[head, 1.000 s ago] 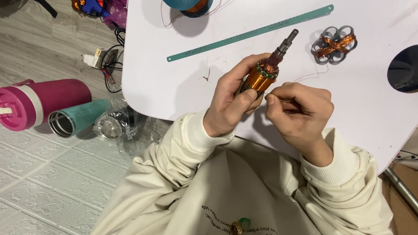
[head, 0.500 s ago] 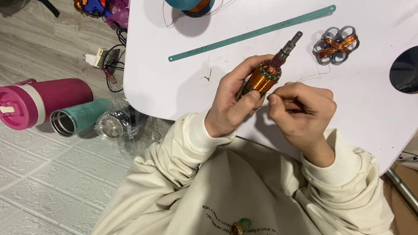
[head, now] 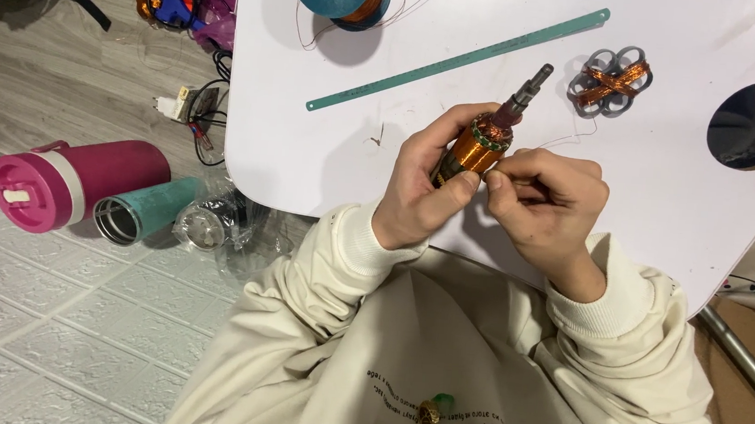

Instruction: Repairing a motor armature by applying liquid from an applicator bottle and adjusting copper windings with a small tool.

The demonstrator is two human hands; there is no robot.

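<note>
Rotor [head: 483, 142] in left hand [head: 424, 184] slants, shaft pointing up-right across table [head: 311, 144].

A cream sweatshirt [head: 438, 360] with ribbed cuffs [head: 353, 237] and small dark print.

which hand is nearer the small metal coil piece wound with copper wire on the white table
Right. The right hand lies below the coil piece; the left hand is farther left.

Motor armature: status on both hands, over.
Left hand gripping copper-wound armature above white table. Right hand fingers pinched at its winding. Nothing in the way.
</note>
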